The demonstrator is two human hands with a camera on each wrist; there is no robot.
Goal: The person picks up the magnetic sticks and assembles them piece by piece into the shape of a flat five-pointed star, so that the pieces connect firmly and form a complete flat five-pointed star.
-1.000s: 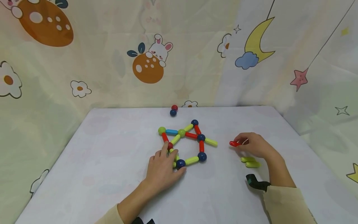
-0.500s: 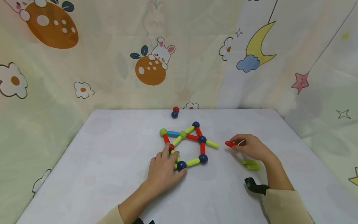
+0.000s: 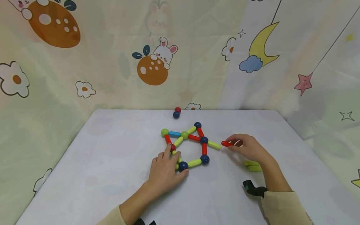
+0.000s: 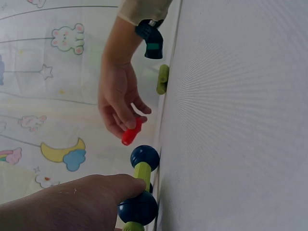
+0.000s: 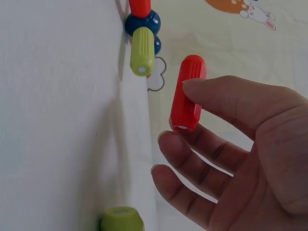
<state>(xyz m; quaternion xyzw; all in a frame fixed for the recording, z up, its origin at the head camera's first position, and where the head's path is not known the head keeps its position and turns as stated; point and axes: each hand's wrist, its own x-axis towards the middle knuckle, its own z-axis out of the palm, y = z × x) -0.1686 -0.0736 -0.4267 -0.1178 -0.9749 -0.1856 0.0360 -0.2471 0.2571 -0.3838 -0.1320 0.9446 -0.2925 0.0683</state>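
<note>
My right hand point(image 3: 248, 148) pinches a red magnetic rod point(image 5: 187, 108) between thumb and fingers, just above the table. The rod is right of a green rod point(image 3: 214, 145) that sticks out from a flat frame of magnetic rods and balls; a small gap lies between the two. My left hand point(image 3: 165, 171) rests on the frame's near left side with fairly straight fingers. One fingertip touches the red ball point(image 3: 172, 147), and the thumb lies against a dark blue ball point(image 4: 138, 208). Part of the frame's near left side is hidden under this hand.
Two loose green rods point(image 3: 254, 168) lie side by side below the right hand. A red ball point(image 3: 177, 110) and a dark blue ball point(image 3: 176, 115) touch each other at the table's far edge. Behind the white table point(image 3: 112, 156) hangs a printed cloth.
My right hand has moved left with the red rod, nearer the protruding green rod. The left hand stays on the frame. The head view has shifted slightly.
</note>
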